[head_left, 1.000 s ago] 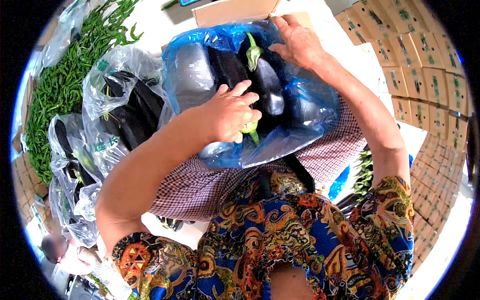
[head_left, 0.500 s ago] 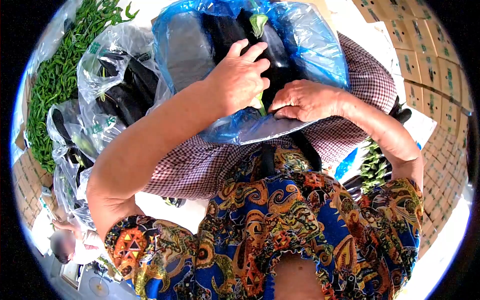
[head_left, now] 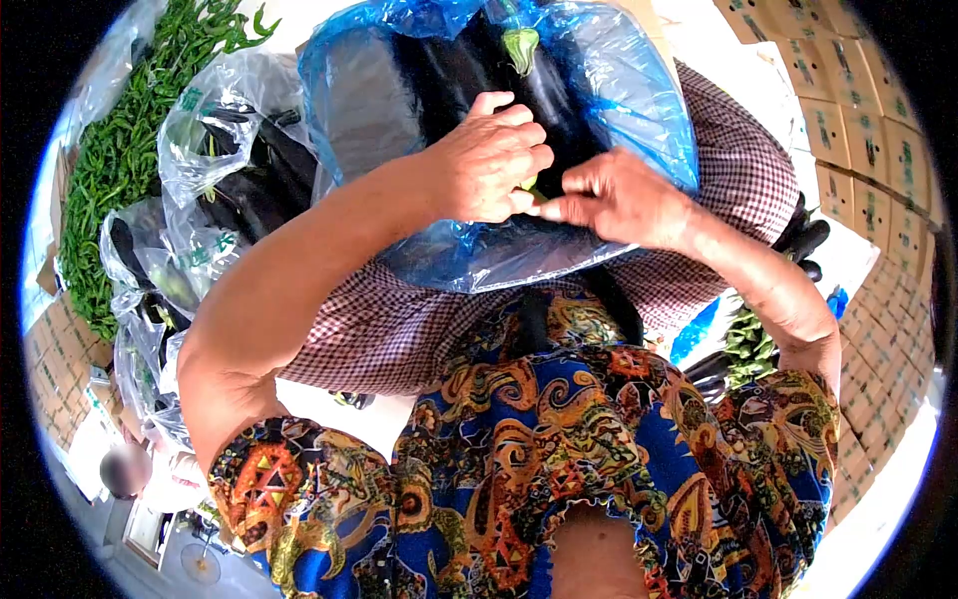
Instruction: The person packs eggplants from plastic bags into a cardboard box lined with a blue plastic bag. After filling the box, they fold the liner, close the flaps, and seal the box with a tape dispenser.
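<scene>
Several dark, glossy eggplants [head_left: 544,95] lie in a blue plastic bag [head_left: 644,85] in front of me; one green cap shows at the top. My left hand [head_left: 489,160] rests over them with its fingers curled, closed around the green stem [head_left: 529,186] of an eggplant near the bag's front edge. From the other side my right hand [head_left: 629,200] meets it, fingers bent and thumb tip against the left thumb at that stem. Whatever lies between the right fingers is hidden.
To the left, clear bags [head_left: 200,165] hold more eggplants beside a long heap of green peppers [head_left: 115,180]. Stacked cardboard boxes [head_left: 868,130] stand at the right. More eggplants [head_left: 803,240] lie beside my right knee. Another person [head_left: 170,484] is at lower left.
My left fingers have curled in, from spread over the eggplants to closed near the stem. My right hand has lifted off the bag's front edge, its thumb now at the left thumb.
</scene>
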### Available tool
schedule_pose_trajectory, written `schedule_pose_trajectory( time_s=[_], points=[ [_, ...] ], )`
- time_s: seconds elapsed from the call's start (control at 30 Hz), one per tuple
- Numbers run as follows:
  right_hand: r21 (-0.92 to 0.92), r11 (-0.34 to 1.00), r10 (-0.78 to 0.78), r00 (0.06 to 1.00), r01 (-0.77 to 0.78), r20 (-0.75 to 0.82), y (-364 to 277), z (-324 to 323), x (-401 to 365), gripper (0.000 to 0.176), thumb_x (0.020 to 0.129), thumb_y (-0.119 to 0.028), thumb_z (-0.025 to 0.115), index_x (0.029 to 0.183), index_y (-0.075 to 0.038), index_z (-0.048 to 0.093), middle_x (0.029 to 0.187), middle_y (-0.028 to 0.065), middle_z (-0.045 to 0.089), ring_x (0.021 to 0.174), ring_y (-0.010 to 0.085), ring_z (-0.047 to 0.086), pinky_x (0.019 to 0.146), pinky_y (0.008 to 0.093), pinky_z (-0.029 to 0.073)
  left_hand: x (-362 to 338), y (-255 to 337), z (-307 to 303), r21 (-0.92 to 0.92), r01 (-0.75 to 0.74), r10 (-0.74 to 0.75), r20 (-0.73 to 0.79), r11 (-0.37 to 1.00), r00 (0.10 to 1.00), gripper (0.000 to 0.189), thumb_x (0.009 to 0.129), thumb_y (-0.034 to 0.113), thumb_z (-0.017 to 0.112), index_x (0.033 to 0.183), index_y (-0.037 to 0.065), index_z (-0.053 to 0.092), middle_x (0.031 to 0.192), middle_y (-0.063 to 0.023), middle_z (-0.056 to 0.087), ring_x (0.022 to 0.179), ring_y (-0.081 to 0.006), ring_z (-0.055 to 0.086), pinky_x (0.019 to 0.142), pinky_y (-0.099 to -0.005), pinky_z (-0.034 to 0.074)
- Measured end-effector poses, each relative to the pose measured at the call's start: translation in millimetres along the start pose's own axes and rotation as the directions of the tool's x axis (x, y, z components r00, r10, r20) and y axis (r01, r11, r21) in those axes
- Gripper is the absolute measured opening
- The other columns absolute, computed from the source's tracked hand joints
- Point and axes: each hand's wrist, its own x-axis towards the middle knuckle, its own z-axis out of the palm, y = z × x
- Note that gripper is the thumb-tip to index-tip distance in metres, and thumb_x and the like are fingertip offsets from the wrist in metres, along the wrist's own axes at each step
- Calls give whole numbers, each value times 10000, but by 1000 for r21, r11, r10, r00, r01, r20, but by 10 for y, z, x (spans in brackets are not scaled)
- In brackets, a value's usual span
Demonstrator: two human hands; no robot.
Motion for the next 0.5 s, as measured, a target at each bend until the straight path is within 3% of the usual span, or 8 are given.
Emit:
schedule_pose_trajectory(
  time_s=[0.03, 0.07, 0.17, 0.23, 0.3, 0.33, 0.43, 0.5],
  points=[
    [55, 995, 81, 997, -80, -21, 73, 6, 43, 284, 849, -272, 682, 738, -21, 612, 615, 165, 593, 609, 334, 617, 570, 438, 447, 13, 9, 39, 22, 5, -4, -20, 1000, 1000, 343, 732, 374, 708, 838, 74, 581, 889, -60, 520, 997, -256, 489, 999, -491, 285],
    [14, 1000, 6, 997, -5, -78, 158, 29, 82, 261, 852, -211, 692, 727, -9, 583, 629, 164, 578, 577, 319, 572, 527, 400, 415, 36, 4, 83, 44, -5, 10, -96, 999, 995, 329, 715, 350, 716, 821, 74, 571, 869, -65, 507, 968, -258, 488, 987, -478, 298],
    [-113, 959, -265, 964, 261, -25, 307, 130, 236, 253, 844, -221, 691, 738, -12, 597, 665, 167, 611, 615, 356, 590, 592, 434, 448, 65, 11, 124, 66, 50, -46, -57, 997, 997, 325, 703, 339, 717, 819, 73, 571, 871, -65, 509, 968, -260, 489, 981, -472, 304],
    [-313, 936, -165, 986, 163, 23, 233, 235, 340, 241, 811, -242, 702, 754, -20, 628, 734, 175, 649, 752, 371, 637, 693, 468, 493, 33, -14, 183, 90, 71, -69, -32, 993, 997, 369, 684, 344, 728, 876, 67, 578, 900, -67, 516, 971, -270, 491, 961, -452, 331],
    [-338, 939, -37, 997, 58, 67, 169, 235, 412, 244, 793, -253, 715, 743, -28, 638, 748, 170, 659, 789, 372, 647, 709, 465, 504, -7, -36, 175, -10, 31, -32, -118, 999, 992, 426, 684, 354, 729, 953, 60, 578, 963, -80, 515, 996, -282, 484, 939, -445, 345],
    [-362, 928, -63, 995, 86, 77, 230, 254, 434, 249, 790, -256, 717, 734, -26, 640, 738, 180, 656, 790, 374, 648, 709, 463, 508, -14, -38, 155, -53, 36, -44, -153, 998, 987, 446, 700, 356, 718, 1007, 67, 574, 1037, -93, 511, 1029, -291, 475, 923, -438, 349],
    [-403, 912, -72, 997, 80, 33, 263, 289, 381, 240, 799, -242, 708, 739, -19, 642, 719, 196, 645, 771, 377, 649, 698, 457, 513, -48, -64, 59, 5, 51, -50, -77, 999, 996, 418, 718, 347, 708, 1015, 83, 579, 1063, -94, 507, 1040, -295, 466, 920, -437, 346],
    [-407, 907, -93, 994, 106, 53, 245, 276, 371, 234, 814, -221, 690, 739, -6, 639, 703, 204, 634, 746, 398, 646, 676, 463, 519, -89, -85, 57, 45, 38, -33, -107, 998, 994, 427, 735, 356, 692, 1068, 103, 602, 1108, -85, 536, 1100, -287, 471, 934, -437, 337]
  ],
)
